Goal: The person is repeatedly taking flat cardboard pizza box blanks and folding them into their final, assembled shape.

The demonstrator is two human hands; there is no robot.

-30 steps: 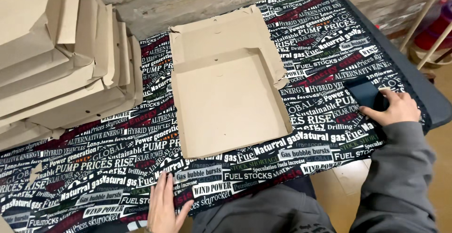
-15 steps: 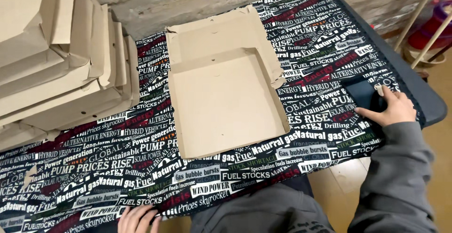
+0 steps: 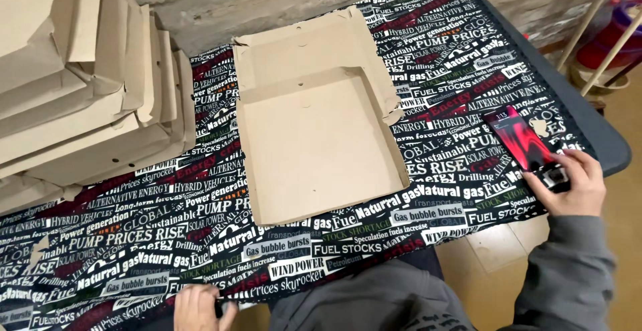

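Head view: right hand (image 3: 568,182) gripping phone (image 3: 523,140) (screen lit red), left hand (image 3: 198,307) pinching tablecloth (image 3: 468,70) edge, near open cardboard box (image 3: 314,137).

Left hand (image 3: 198,307) and box stack (image 3: 80,83) cut by frame edges.

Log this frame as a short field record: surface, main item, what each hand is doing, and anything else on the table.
surface: table under a black cloth with white and red print
main item: flat brown cardboard box, open, partly folded
left hand: at the cloth's near edge, holding nothing visible
right hand: grips a dark smartphone with lit red screen
other: stack of folded brown cardboard boxes at far left
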